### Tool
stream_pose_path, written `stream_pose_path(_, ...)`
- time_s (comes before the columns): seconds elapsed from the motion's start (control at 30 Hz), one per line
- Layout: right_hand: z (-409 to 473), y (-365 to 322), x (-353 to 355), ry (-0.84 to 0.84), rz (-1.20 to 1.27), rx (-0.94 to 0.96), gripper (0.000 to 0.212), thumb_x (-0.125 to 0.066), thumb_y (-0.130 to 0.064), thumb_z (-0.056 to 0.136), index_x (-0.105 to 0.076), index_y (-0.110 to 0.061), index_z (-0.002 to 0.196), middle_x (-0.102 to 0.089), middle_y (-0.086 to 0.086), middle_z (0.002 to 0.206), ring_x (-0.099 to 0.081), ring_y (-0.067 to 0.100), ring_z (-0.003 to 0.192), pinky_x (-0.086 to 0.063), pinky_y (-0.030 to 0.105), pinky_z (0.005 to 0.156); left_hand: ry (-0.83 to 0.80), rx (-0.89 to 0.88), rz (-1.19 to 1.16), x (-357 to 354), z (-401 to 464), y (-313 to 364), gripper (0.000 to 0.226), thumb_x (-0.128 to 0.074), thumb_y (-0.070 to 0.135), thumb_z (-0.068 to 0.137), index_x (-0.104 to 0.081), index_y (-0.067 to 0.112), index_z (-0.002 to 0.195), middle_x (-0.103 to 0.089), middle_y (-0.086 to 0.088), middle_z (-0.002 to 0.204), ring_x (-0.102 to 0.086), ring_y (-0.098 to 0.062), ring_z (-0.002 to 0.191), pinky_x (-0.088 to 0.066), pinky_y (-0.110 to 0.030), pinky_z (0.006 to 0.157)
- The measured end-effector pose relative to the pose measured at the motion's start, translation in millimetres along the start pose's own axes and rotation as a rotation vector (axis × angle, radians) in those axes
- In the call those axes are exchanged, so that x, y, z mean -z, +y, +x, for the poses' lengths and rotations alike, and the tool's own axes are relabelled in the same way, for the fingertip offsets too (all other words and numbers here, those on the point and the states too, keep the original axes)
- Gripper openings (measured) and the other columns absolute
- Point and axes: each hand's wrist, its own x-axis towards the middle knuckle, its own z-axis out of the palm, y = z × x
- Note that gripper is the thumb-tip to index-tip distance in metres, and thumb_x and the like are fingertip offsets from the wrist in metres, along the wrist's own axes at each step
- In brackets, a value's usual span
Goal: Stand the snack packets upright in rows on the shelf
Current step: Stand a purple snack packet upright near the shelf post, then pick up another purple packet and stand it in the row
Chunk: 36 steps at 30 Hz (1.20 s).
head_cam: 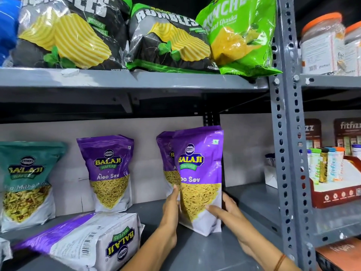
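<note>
A purple Aloo Sev packet (pixel 201 173) stands upright on the grey shelf (pixel 248 200), held between both hands. My left hand (pixel 171 210) presses its left edge and my right hand (pixel 226 210) grips its right side, fingers across the front. Directly behind it stands a second purple packet (pixel 166 153), mostly hidden. Further left, another purple Aloo Sev packet (pixel 110 173) stands against the back wall, and a teal Balaji packet (pixel 25 182) stands at the far left. One purple packet (pixel 86 241) lies flat on its face at the shelf's front left.
The upper shelf (pixel 136 81) carries black and green chip bags (pixel 170 38). A perforated grey upright (pixel 285 133) bounds the shelf on the right. Beyond it sit jars (pixel 322 42) and a red display box of tubes (pixel 336 188).
</note>
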Motion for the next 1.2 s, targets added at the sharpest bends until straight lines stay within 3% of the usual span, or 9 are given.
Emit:
stream_pose_path(0.07,1,0,0,0.025,-0.05,-0.009,0.074,-0.087,-0.045,0.058,-0.049,-0.037,0.121,-0.063,-0.009,0.126,-0.06,0.009,0.118,-0.046,0.038,0.106,0.012,-0.006,0.03,4,3,3,0.053,-0.041,0.053,0.095,-0.067,0.013,0.121,-0.07,-0.001,0.093,-0.066,-0.004,0.074,-0.045,-0.018,0.059)
stream_pose_path(0.27,17,5,10,-0.113,0.093,-0.096,0.064,-0.084,-0.017,0.067,-0.054,-0.02,0.124,-0.072,0.002,0.121,-0.066,0.018,0.114,-0.052,0.036,0.098,-0.229,-0.026,0.025,6,5,9,0.046,-0.051,0.055,0.09,-0.065,0.027,0.123,-0.077,0.007,0.113,-0.074,-0.004,0.097,-0.05,-0.023,0.08)
stream_pose_path(0.4,25,12,14,-0.072,0.078,-0.102,0.038,-0.064,-0.001,0.088,-0.057,-0.003,0.125,-0.068,0.018,0.123,-0.065,0.023,0.104,-0.053,0.022,0.075,-0.131,-0.081,0.127,15,4,-6,0.078,-0.092,0.033,0.051,-0.058,0.019,0.121,-0.072,-0.004,0.121,-0.073,-0.014,0.1,-0.055,-0.02,0.074)
stream_pose_path(0.47,27,13,15,-0.072,0.066,-0.108,0.036,-0.057,0.002,0.091,-0.054,0.0,0.127,-0.066,0.019,0.125,-0.064,0.021,0.102,-0.051,0.019,0.079,-0.058,-0.112,0.148,16,4,-13,0.087,-0.094,0.029,0.039,-0.058,0.018,0.117,-0.067,-0.009,0.125,-0.07,-0.018,0.104,-0.058,-0.023,0.078)
stream_pose_path(0.6,23,10,14,-0.128,0.028,-0.147,0.031,-0.054,-0.001,0.094,-0.055,-0.007,0.124,-0.069,0.006,0.112,-0.064,0.005,0.087,-0.051,0.008,0.065,0.004,-0.16,0.155,19,-1,-19,0.087,-0.094,0.034,0.035,-0.059,0.023,0.113,-0.064,-0.009,0.125,-0.068,-0.019,0.108,-0.056,-0.037,0.094)
stream_pose_path(0.8,18,3,14,-0.142,0.025,-0.16,0.041,-0.057,0.0,0.092,-0.05,-0.008,0.132,-0.064,0.011,0.128,-0.063,0.012,0.101,-0.048,0.018,0.084,0.017,-0.185,0.164,22,-12,-17,0.063,-0.093,0.018,0.05,-0.06,0.024,0.104,-0.071,-0.005,0.113,-0.07,-0.017,0.099,-0.055,-0.025,0.079)
stream_pose_path(0.93,6,-8,-3,0.222,-0.099,0.118,0.073,-0.074,-0.006,0.08,-0.039,-0.029,0.139,-0.044,0.002,0.145,-0.042,0.015,0.131,-0.036,0.037,0.112,0.163,-0.35,0.179,11,-37,0,0.1,-0.085,0.052,0.042,-0.051,0.024,0.132,-0.057,0.015,0.129,-0.055,-0.009,0.124,-0.043,-0.034,0.108)
stream_pose_path(1.03,-12,-39,-34,0.429,-0.205,0.488,0.062,-0.073,-0.015,0.078,-0.047,-0.03,0.132,-0.048,-0.01,0.13,-0.045,0.018,0.13,-0.037,0.041,0.112,0.257,-0.647,0.141,11,-74,35,0.076,-0.079,0.038,0.073,-0.045,0.028,0.14,-0.049,0.024,0.133,-0.045,0.003,0.13,-0.034,-0.024,0.111)
stream_pose_path(1.2,-22,-95,-107,0.228,-0.246,0.783,0.036,-0.064,-0.019,0.081,-0.06,-0.024,0.116,-0.052,-0.025,0.114,-0.051,-0.003,0.113,-0.04,0.01,0.095,0.534,-0.858,-0.021,64,-107,86,0.058,-0.067,0.02,0.089,-0.046,0.026,0.142,-0.049,0.016,0.144,-0.046,0.007,0.131,-0.035,-0.019,0.108)
